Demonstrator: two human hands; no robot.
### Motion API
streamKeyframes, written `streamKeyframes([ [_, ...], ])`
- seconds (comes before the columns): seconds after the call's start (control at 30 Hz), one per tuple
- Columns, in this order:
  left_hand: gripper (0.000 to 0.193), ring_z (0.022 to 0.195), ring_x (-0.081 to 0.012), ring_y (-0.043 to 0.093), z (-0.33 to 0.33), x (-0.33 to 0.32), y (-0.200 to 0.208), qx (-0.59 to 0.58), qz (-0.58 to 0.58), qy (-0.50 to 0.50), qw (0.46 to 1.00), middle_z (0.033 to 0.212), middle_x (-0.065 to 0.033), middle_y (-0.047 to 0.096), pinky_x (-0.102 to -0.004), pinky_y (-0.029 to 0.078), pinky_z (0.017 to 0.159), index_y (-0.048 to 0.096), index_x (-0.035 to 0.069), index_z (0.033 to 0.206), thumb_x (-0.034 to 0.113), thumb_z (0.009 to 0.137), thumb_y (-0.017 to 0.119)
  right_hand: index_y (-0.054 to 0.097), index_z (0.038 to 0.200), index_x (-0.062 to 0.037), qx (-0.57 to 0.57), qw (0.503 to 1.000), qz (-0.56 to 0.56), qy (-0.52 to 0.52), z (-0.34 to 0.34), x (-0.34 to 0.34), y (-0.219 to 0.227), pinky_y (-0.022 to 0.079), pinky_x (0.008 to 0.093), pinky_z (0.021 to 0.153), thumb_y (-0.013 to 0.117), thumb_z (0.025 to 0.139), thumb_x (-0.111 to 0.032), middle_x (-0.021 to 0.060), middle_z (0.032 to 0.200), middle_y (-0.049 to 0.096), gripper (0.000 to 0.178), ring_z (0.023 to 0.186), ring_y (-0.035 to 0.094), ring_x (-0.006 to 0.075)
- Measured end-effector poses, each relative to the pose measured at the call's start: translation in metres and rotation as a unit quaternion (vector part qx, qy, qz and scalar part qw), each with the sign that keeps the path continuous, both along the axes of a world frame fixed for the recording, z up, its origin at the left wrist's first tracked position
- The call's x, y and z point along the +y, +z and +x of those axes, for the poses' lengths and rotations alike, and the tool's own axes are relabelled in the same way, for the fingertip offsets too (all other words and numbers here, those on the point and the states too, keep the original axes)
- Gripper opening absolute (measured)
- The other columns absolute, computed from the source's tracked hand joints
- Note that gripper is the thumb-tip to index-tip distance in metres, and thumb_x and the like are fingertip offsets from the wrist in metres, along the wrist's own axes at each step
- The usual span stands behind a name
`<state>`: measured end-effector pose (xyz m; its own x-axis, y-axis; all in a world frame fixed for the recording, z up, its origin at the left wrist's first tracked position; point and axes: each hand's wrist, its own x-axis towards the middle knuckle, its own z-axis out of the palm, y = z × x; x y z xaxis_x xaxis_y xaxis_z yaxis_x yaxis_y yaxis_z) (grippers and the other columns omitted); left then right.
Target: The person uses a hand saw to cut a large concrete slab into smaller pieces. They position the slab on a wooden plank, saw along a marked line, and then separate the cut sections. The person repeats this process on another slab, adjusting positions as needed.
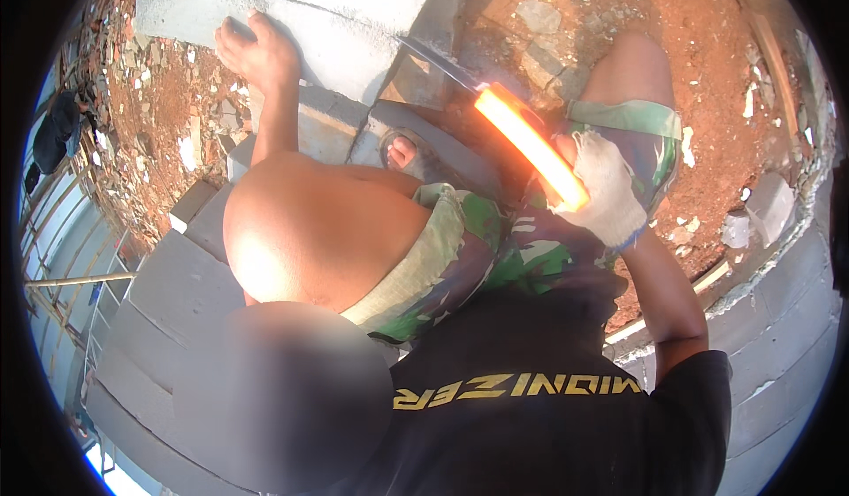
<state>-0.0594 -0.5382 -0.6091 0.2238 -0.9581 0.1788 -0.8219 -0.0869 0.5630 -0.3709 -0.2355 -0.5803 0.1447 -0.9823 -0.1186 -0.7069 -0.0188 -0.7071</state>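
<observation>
My bare left hand [259,51] lies with its fingers spread on the near left edge of a pale grey block [292,10]. My right hand [606,186], in a whitish work glove, is closed round the glaring orange handle of a bladed tool [531,142]. Its narrow metal blade points forward and left, and its tip end meets the block's right side. A thin dark line runs across the block's top from about there. Whether the blade has teeth does not show. Grey blocks [323,125] lie under and nearer than the pale one.
Reddish soil [725,80] with stones and rubble spreads at the right, and more rubble [150,142] at the left. A grey block wall [787,319] curves along the right. Grey blocks [168,284] sit at the left, with bamboo poles [80,279] beyond. My bent knees flank the tool.
</observation>
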Motion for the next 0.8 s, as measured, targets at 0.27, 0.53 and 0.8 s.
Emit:
streamKeyframes([
  [0.27, 0.075, 0.155, -0.0401, 0.011, -0.01, 0.007, 0.005, 0.004, 0.038, 0.004, 0.999, 0.165, -0.0239, 0.019, -0.0541, 0.019, 0.125, 0.03, 0.001, 0.157, 0.05, 0.101, 0.044, 0.064, 0.085, -0.0031, -0.049, 0.998, -0.022, -0.036, 0.04, -0.073, -0.019, 0.054, 0.0472, 0.066, 0.077, 0.073, -0.032, 0.019, 0.073, 0.062, 0.034, 0.072, 0.066, 0.0366],
  [0.53, 0.074, 0.154, -0.0409, 0.013, -0.014, 0.007, 0.006, -0.014, 0.047, 0.004, 0.999, 0.165, -0.0246, 0.017, -0.0564, 0.019, 0.124, 0.028, 0.001, 0.157, 0.048, 0.102, 0.042, 0.066, 0.089, -0.0044, -0.03, 0.992, -0.122, -0.007, 0.007, -0.005, -0.045, 0.052, 0.0476, 0.062, 0.077, 0.071, -0.03, 0.0158, 0.071, 0.061, 0.033, 0.066, 0.063, 0.0384],
  [0.8, 0.074, 0.156, -0.0402, 0.009, -0.013, 0.007, 0.008, -0.001, 0.043, 0.006, 0.999, 0.165, -0.026, 0.017, -0.0563, 0.015, 0.125, 0.028, -0.001, 0.157, 0.048, 0.103, 0.042, 0.07, 0.099, -0.0064, -0.075, 0.996, -0.04, 0.005, 0.008, -0.025, -0.028, 0.056, 0.0466, 0.065, 0.073, 0.078, -0.022, 0.0163, 0.083, 0.069, 0.026, 0.074, 0.07, 0.0365],
])
